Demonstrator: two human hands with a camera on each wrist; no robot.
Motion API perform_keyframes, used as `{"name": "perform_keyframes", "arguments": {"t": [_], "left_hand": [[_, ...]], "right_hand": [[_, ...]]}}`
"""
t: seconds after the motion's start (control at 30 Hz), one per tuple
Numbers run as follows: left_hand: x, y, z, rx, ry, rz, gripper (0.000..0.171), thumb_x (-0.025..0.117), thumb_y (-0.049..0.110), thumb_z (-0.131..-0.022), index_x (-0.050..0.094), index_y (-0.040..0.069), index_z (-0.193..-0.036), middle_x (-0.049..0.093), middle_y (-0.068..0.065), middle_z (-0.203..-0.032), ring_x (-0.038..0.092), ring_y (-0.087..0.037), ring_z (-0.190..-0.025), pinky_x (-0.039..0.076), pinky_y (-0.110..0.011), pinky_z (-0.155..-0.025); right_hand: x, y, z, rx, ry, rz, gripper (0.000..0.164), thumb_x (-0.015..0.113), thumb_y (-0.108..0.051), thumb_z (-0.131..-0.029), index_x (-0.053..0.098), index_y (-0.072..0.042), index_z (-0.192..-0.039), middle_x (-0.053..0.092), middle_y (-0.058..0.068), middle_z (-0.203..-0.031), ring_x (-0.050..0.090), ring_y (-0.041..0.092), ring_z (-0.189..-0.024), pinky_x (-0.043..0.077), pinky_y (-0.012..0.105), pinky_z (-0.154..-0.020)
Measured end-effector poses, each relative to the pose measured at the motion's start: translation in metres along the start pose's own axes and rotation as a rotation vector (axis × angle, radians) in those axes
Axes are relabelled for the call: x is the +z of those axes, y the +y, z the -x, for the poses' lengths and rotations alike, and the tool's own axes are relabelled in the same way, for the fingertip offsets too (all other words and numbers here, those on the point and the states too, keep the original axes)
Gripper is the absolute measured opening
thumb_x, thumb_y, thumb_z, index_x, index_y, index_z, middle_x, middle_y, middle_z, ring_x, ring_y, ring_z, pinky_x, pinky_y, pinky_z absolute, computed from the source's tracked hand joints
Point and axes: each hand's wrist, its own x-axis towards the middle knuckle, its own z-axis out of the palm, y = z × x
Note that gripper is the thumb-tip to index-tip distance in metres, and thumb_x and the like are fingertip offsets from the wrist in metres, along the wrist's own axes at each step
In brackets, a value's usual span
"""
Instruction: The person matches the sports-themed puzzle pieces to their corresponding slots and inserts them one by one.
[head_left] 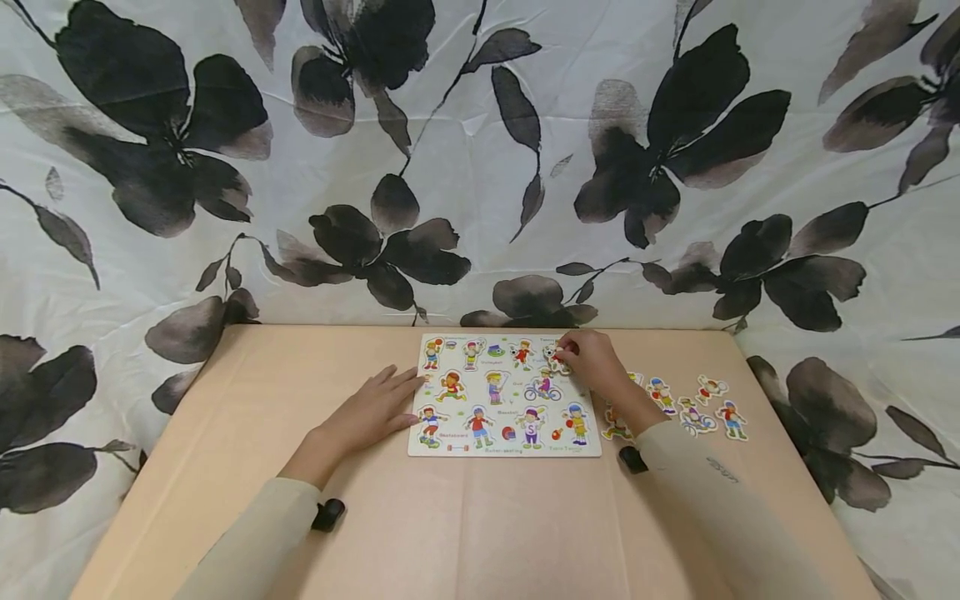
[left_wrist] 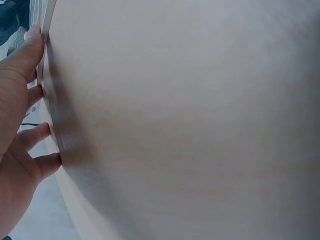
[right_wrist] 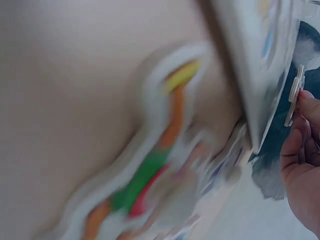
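head view, right hand (head_left: pixel 595 361) pinching piece (head_left: pixel 553 362)

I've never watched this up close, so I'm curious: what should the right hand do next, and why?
Probably lower the piece onto the upper right corner of the board and press it flat. The right hand pinches it over that corner, and the right wrist view seems to show a gap beneath it. The left hand touches the board's left edge, which might steady it.
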Motion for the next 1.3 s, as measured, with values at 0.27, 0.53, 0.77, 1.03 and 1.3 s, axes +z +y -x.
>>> {"name": "perform_keyframes", "arguments": {"t": [0.27,0.53,0.77,1.03,1.3], "left_hand": [[-0.001,0.0,0.0,0.01,-0.002,-0.002,0.07,0.065,0.044,-0.1,0.043,0.011,-0.158,0.039,-0.014,-0.165,0.029,-0.052,-0.152,0.027,-0.067,-0.122],[-0.002,0.001,0.002,0.019,-0.001,0.003,0.07,0.066,0.043,-0.1,0.044,0.01,-0.157,0.04,-0.014,-0.164,0.029,-0.053,-0.151,0.027,-0.067,-0.122],[-0.001,0.001,0.003,0.024,-0.004,-0.005,0.07,0.065,0.044,-0.1,0.044,0.011,-0.157,0.039,-0.013,-0.165,0.029,-0.052,-0.151,0.028,-0.067,-0.122],[-0.002,0.0,0.005,0.009,-0.004,0.006,0.07,0.066,0.044,-0.1,0.044,0.011,-0.158,0.04,-0.014,-0.164,0.029,-0.052,-0.152,0.027,-0.067,-0.122],[-0.001,0.0,0.006,0.02,-0.001,0.008,0.07,0.066,0.044,-0.1,0.044,0.01,-0.157,0.04,-0.014,-0.164,0.029,-0.053,-0.151,0.027,-0.067,-0.122]], "right_hand": [[0.016,-0.02,-0.008,-0.045,-0.005,-0.022,0.014,0.074,-0.02,-0.098,0.073,-0.007,-0.1,0.064,0.006,-0.092,0.057,0.019,-0.083,0.05,0.03,-0.071],[0.028,-0.041,-0.017,-0.021,-0.067,-0.016,0.017,0.073,-0.023,-0.098,0.071,-0.006,-0.101,0.063,0.005,-0.092,0.055,0.018,-0.083,0.049,0.027,-0.068],[0.034,-0.045,-0.019,-0.017,-0.088,0.016,0.015,0.074,-0.022,-0.098,0.071,-0.007,-0.097,0.063,0.004,-0.086,0.056,0.017,-0.077,0.046,0.025,-0.063],[0.035,-0.052,-0.023,-0.026,-0.099,0.068,0.017,0.074,-0.024,-0.097,0.072,-0.008,-0.097,0.064,0.003,-0.085,0.056,0.016,-0.077,0.047,0.027,-0.066],[0.037,-0.054,-0.024,-0.026,-0.1,0.09,0.014,0.073,-0.022,-0.098,0.071,-0.008,-0.095,0.065,0.004,-0.084,0.057,0.018,-0.077,0.048,0.03,-0.068]]}}
